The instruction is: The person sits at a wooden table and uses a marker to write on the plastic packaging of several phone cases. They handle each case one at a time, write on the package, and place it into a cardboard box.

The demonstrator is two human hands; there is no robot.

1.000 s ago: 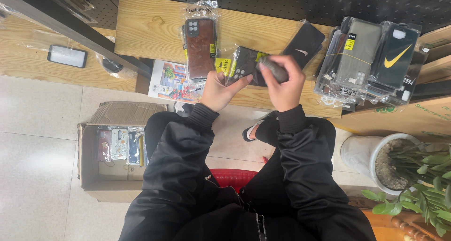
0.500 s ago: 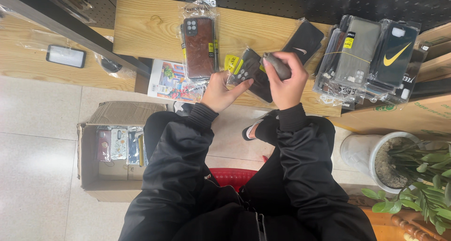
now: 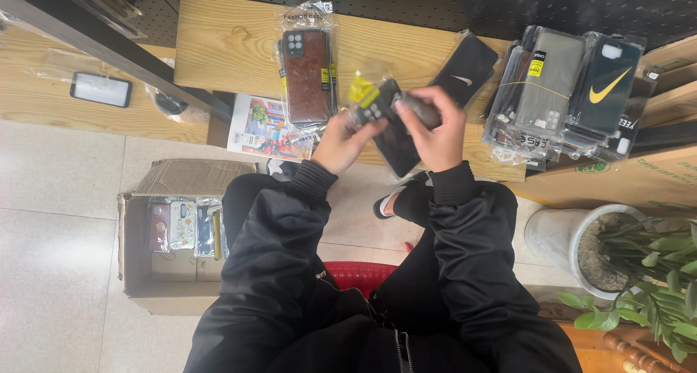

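Black and wrapped in clear plastic with a yellow sticker, a phone case is being held above the front edge of a light wooden shelf, seen from the head camera. It is being gripped from the left by the left hand, whose fingers are curled closed around the packet's lower left edge. From the right it is being held by the right hand, which is also closed, with a small dark grey object being pinched between thumb and fingers over the packet's top; what that object is cannot be told. Both arms are being covered by black jacket sleeves.

On the shelf just left of the hands, a brown leather-look phone case in a clear bag is lying flat. A black case with a white mark is lying just behind the right hand. Farther right, a bundle of bagged cases, grey and dark blue, is being kept together in a stack. On the tiled floor at the left, an open cardboard box with more bagged cases is standing, and a white plant pot is standing at the right.
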